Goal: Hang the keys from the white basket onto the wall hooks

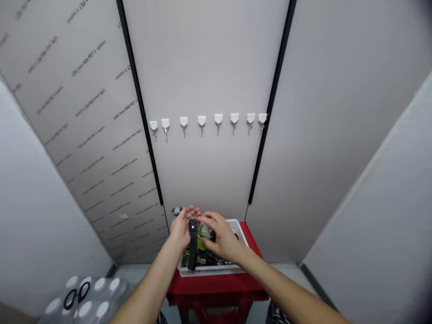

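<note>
Grey wall panels [205, 58] with black trim strips [138, 103], printed film on the left panel; eight white adhesive hooks [218, 120] in a row at mid-wall, nothing hanging on them. Red table [216, 288] below, carrying one white plastic basket [212, 270] near its far edge, packed with mixed small goods. Item: black strap [192, 245] on a metal ring [191, 218], hanging over the basket's middle. My left hand [180, 229] has its fingers curled at the ring, apparently holding it. It should handle light, limp and swinging, so the ring is the surest hold. My right hand [219, 236] is open, spread above a green translucent object [203, 236]; whether it touches, I cannot tell. Small black-and-white charm [176, 211] just behind my left hand. Black-handled scissors [77, 294] lie on a pale moulded tray [54, 306], low left, well apart.
</note>
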{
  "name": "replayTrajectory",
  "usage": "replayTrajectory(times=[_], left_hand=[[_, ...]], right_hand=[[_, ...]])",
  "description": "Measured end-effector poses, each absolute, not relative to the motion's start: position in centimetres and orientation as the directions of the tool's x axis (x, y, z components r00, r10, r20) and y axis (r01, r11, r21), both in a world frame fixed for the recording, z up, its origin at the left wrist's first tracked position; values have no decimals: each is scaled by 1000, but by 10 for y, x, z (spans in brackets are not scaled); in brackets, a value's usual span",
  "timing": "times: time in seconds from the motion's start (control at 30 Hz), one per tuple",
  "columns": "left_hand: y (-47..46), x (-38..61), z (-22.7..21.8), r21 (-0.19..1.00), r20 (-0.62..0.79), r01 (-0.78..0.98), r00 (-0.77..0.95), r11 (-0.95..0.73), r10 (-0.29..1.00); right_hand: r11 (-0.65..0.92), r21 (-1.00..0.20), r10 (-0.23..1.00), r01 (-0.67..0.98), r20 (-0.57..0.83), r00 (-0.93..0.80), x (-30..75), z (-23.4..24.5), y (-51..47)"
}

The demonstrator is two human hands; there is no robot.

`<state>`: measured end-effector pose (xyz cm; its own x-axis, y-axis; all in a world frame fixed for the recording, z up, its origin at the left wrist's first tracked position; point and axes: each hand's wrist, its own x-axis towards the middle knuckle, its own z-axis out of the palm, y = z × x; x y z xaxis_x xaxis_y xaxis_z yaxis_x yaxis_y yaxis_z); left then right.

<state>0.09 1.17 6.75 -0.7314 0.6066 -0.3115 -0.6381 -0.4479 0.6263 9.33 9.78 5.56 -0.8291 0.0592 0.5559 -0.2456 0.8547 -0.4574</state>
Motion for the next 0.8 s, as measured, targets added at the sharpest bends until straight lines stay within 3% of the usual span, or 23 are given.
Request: replayTrajectory(times=[0.1,0.17,0.23,0.3,0.37,0.47,0.57,0.63,0.8], left_hand=[[17,3,68,624,-354,-646,-735,-439,578],[17,5,69,638,-368,-664,-707,-390,604],[14,6,70,677,-359,-680,-638,-281,681],[8,2,70,769,-340,-626,-577,-134,743],[1,-4,69,875,-332,-484,-578,15,746],[-7,-17,72,974,-223,-140,-746,180,627],[-6,-25,83,977,134,201,-828,65,544],[-1,-29,96,950,304,295,-788,-105,536],[3,-46,126,929,364,279,-801,-242,475]], right_hand=[[908,-249,-148,-337,562,-814,88,60,95],[898,-264,-159,-351,549,-820,83,64,96],[846,-421,-44,-326,555,-831,76,71,98],[723,-642,153,-255,509,-847,68,80,100],[564,-807,309,-176,404,-861,58,90,101],[404,-904,415,-140,317,-853,42,103,98],[391,-901,435,-185,359,-826,24,116,93],[434,-877,424,-207,401,-812,11,126,88],[462,-858,406,-223,429,-807,-20,162,77]])
